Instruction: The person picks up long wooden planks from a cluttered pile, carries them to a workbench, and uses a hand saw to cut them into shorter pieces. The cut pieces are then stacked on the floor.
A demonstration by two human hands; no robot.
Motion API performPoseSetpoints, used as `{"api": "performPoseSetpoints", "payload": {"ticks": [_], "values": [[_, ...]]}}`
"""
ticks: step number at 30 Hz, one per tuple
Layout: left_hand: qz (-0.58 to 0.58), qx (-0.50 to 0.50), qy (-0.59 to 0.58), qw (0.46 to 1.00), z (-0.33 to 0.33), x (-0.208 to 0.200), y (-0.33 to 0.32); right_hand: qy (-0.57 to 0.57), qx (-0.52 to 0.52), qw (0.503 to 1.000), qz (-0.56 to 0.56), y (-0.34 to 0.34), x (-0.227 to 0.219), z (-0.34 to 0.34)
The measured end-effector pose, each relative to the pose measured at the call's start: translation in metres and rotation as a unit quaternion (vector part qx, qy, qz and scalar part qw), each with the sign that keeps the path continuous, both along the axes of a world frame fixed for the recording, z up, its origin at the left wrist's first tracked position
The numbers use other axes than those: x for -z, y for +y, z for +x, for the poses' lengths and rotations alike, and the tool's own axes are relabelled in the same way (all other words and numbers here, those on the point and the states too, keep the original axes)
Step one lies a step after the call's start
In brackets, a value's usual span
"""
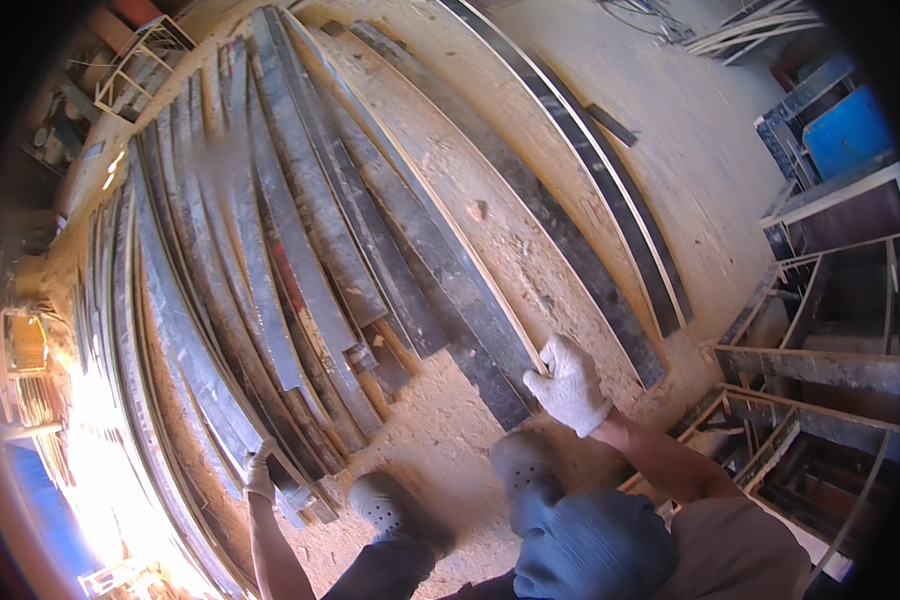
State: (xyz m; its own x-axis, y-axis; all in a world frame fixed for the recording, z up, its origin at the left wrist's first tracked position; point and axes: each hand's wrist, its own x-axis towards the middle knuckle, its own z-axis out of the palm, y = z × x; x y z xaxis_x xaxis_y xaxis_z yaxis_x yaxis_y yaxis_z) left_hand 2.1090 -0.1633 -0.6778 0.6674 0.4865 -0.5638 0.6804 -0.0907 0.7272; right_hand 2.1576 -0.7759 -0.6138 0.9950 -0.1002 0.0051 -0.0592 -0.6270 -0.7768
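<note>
Long, dark-faced wooden boards lie side by side across the dusty ground. My right hand (pixel 570 388), in a pale work glove, is closed on the near end of a long narrow board (pixel 470 275) with a light edge. That board runs away to the upper left. Lower left, my left hand (pixel 259 474), also gloved, is closed at the edge of another grey-black board (pixel 195 325), near its end. Its fingers are partly hidden. Between my hands, several more boards (pixel 305 310) lie in a loose, overlapping row, some with whitish stains and one with a red patch.
My feet in perforated clogs (pixel 378 505) stand at the boards' near ends. Right of me are stacked wooden frames (pixel 815 368) and a blue panel (pixel 850 135). Two light-edged strips (pixel 610 175) and a short dark offcut (pixel 611 125) lie beyond. Bright sunlight falls at the left.
</note>
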Motion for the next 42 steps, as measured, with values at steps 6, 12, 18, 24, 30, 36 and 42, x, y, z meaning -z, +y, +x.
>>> {"api": "performPoseSetpoints", "payload": {"ticks": [6,12,18,24,30,36,42], "values": [[-0.027,-0.024,0.033,0.999,0.002,0.003,0.010,-0.057,-0.007,0.998,-0.001,0.001,-0.006,0.000],[-0.067,-0.029,0.039,0.997,0.003,0.009,0.017,-0.031,0.008,0.999,0.014,0.004,-0.007,0.002],[-0.015,-0.049,0.015,0.999,-0.024,0.031,0.062,-0.102,0.016,0.995,-0.002,0.000,0.021,0.004],[0.004,-0.045,0.035,0.998,-0.003,0.017,0.021,0.226,0.045,0.952,0.200,-0.028,0.086,0.016],[0.008,-0.033,0.008,0.999,-0.003,0.015,0.015,0.279,-0.035,0.943,0.178,-0.008,0.035,0.024],[-0.180,-0.086,-0.041,0.979,-0.017,0.007,0.022,0.172,0.026,0.985,0.002,0.002,0.049,0.005],[-0.224,-0.042,-0.085,0.970,0.006,-0.038,-0.029,0.102,0.052,0.993,-0.015,-0.017,0.080,0.040]]}}
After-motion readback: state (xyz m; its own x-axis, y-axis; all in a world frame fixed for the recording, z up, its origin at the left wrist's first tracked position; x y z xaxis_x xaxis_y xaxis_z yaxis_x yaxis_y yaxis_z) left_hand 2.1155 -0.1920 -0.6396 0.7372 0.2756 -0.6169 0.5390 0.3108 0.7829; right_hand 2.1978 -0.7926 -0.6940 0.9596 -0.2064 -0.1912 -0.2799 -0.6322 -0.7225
